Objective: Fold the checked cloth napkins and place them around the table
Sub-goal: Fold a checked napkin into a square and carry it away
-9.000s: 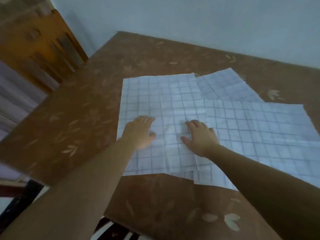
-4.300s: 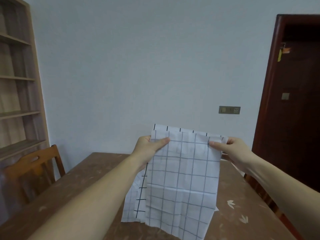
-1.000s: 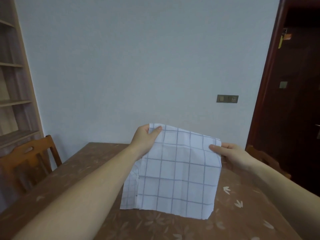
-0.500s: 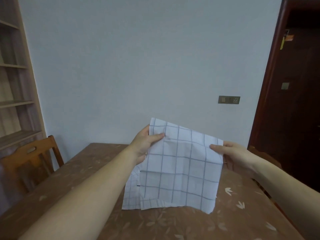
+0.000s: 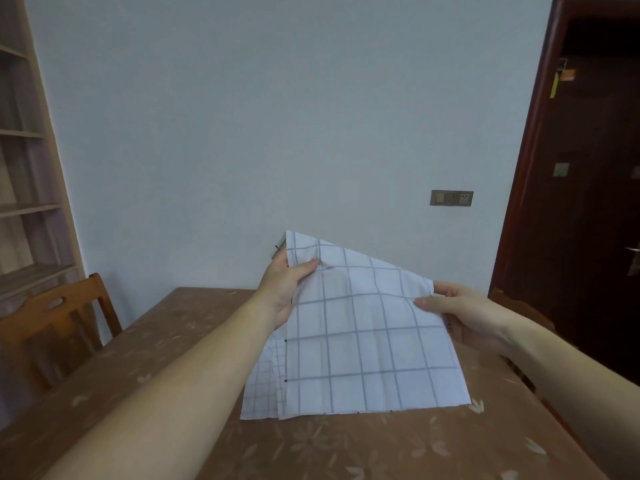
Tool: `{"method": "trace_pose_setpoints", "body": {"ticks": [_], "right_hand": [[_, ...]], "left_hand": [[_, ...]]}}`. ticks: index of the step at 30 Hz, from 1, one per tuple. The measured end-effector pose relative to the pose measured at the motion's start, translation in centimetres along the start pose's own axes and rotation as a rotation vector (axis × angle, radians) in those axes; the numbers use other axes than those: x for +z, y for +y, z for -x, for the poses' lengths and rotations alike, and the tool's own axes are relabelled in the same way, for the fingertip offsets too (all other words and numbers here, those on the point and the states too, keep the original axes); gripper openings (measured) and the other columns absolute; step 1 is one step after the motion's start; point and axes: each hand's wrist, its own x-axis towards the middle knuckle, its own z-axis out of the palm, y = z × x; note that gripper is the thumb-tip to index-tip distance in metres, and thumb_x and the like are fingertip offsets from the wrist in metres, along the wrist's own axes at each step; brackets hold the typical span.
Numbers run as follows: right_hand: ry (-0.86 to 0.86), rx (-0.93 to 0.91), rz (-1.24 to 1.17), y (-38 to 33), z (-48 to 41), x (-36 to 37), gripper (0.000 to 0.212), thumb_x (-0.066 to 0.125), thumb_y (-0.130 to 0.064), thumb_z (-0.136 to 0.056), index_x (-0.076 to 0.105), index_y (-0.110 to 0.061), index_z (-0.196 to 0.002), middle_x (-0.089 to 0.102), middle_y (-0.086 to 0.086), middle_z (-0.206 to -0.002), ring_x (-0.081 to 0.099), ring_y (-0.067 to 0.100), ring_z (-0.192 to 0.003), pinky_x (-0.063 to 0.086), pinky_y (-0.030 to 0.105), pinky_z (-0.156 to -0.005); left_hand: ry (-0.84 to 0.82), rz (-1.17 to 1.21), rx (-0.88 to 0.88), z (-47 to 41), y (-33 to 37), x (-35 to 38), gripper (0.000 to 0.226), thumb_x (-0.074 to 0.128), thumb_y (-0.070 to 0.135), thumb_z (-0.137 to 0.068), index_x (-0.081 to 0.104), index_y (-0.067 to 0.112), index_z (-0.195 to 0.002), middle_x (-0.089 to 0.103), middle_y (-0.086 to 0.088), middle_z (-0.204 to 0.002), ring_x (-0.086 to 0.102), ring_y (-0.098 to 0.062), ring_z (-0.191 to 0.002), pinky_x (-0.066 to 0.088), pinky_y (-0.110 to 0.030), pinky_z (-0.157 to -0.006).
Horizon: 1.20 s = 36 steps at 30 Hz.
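Note:
A white checked napkin (image 5: 367, 344) with thin grey-blue lines hangs folded in the air above the brown table (image 5: 145, 372). My left hand (image 5: 287, 285) pinches its upper left corner, raised higher. My right hand (image 5: 460, 310) pinches the upper right corner, lower down, so the top edge slopes down to the right. The napkin's bottom edge hangs close to the tabletop; whether it touches I cannot tell. A second layer of checked cloth (image 5: 259, 393) shows behind its lower left side.
A wooden chair (image 5: 52, 334) stands at the table's left side, with a bookshelf (image 5: 24, 168) behind it. A dark door (image 5: 588, 168) is at the right, a chair back (image 5: 519, 306) below it. The wall carries a socket plate (image 5: 451, 198).
The napkin was lifted off the table and folded in the air. In the last second my left hand rose, tilting the top edge, and the lower edge swung out flatter.

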Motion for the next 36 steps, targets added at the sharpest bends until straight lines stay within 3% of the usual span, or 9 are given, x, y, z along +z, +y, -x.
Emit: {"method": "trace_pose_setpoints", "body": {"ticks": [2, 7, 13, 18, 21, 25, 29, 32, 36], "right_hand": [[0.024, -0.004, 0.008, -0.3, 0.3, 0.1, 0.041, 0.062, -0.008, -0.086, 0.059, -0.008, -0.127, 0.071, 0.017, -0.115, 0.07, 0.033, -0.102, 0.061, 0.038, -0.078], [0.105, 0.065, -0.084, -0.3, 0.1, -0.5, 0.065, 0.054, -0.056, -0.088, 0.057, -0.008, -0.132, 0.06, 0.024, -0.117, 0.057, 0.04, -0.111, 0.049, 0.042, -0.092], [0.386, -0.138, 0.219, -0.8, -0.3, -0.2, 0.044, 0.043, -0.04, -0.101, 0.07, -0.004, -0.103, 0.073, 0.011, -0.095, 0.066, 0.025, -0.086, 0.053, 0.037, -0.076], [0.469, -0.37, 0.714, -1.0, 0.3, 0.7, 0.049, 0.037, -0.038, -0.103, 0.047, -0.011, -0.063, 0.045, 0.003, -0.054, 0.042, 0.016, -0.051, 0.033, 0.028, -0.052], [0.464, -0.351, 0.648, -0.6, 0.2, 0.4, 0.049, 0.041, -0.042, -0.101, 0.052, -0.01, -0.065, 0.049, 0.007, -0.053, 0.044, 0.022, -0.051, 0.039, 0.03, -0.055], [0.264, -0.169, 0.269, -1.0, 0.9, 0.0, 0.041, 0.054, -0.043, -0.095, 0.071, -0.008, -0.104, 0.074, 0.02, -0.095, 0.068, 0.035, -0.083, 0.051, 0.042, -0.082], [0.282, -0.155, 0.094, -1.1, 0.1, 0.0, 0.025, 0.053, -0.027, -0.099, 0.068, -0.007, -0.098, 0.07, 0.008, -0.088, 0.065, 0.021, -0.074, 0.052, 0.03, -0.066], [0.451, -0.279, 0.224, -1.4, -0.6, -0.3, 0.027, 0.052, -0.027, -0.099, 0.07, -0.006, -0.097, 0.072, 0.009, -0.093, 0.067, 0.026, -0.084, 0.052, 0.038, -0.08], [0.383, -0.411, 0.625, -2.5, -0.1, -0.6, 0.042, 0.047, -0.033, -0.101, 0.055, 0.006, -0.086, 0.047, 0.005, -0.071, 0.044, 0.016, -0.063, 0.034, 0.028, -0.058]], "left_hand": [[0.0, -0.009, 0.003, 0.0, 0.0, 0.0, 0.035, 0.059, -0.002, -0.091, 0.058, 0.005, -0.126, 0.067, -0.019, -0.122, 0.064, -0.036, -0.113, 0.052, -0.048, -0.097], [-0.047, -0.052, -0.009, 0.1, -0.2, -0.1, 0.032, 0.058, -0.003, -0.091, 0.06, 0.009, -0.121, 0.069, -0.016, -0.119, 0.066, -0.034, -0.111, 0.05, -0.05, -0.1], [-0.09, -0.128, -0.057, 0.3, -0.3, -0.5, 0.033, 0.063, 0.001, -0.09, 0.062, 0.014, -0.121, 0.071, -0.012, -0.117, 0.067, -0.033, -0.11, 0.049, -0.056, -0.098], [-0.048, -0.137, -0.024, 0.2, -0.2, 0.0, 0.03, 0.064, 0.005, -0.09, 0.065, 0.02, -0.116, 0.073, -0.006, -0.114, 0.069, -0.028, -0.107, 0.051, -0.055, -0.096], [-0.028, -0.136, 0.0, 0.3, -0.1, 0.3, 0.027, 0.063, 0.003, -0.091, 0.066, 0.018, -0.113, 0.072, -0.009, -0.115, 0.07, -0.027, -0.105, 0.053, -0.05, -0.095], [0.036, -0.133, 0.038, 0.0, -0.6, 0.1, 0.028, 0.064, 0.004, -0.091, 0.065, 0.014, -0.117, 0.073, -0.008, -0.113, 0.068, -0.028, -0.109, 0.049, -0.051, -0.101], [0.013, -0.131, -0.028, 0.1, -0.7, 0.1, 0.027, 0.061, 0.004, -0.092, 0.064, 0.012, -0.118, 0.073, -0.01, -0.112, 0.069, -0.029, -0.106, 0.051, -0.052, -0.097], [-0.05, -0.179, -0.139, 0.2, -0.8, 0.0, 0.024, 0.062, 0.01, -0.092, 0.066, 0.016, -0.116, 0.073, -0.009, -0.113, 0.07, -0.028, -0.103, 0.055, -0.049, -0.091], [0.005, -0.751, -0.332, 0.4, -1.1, -0.8, 0.042, 0.067, 0.031, -0.087, 0.054, 0.01, -0.121, 0.068, -0.002, -0.095, 0.065, -0.019, -0.08, 0.051, -0.03, -0.065]]}}
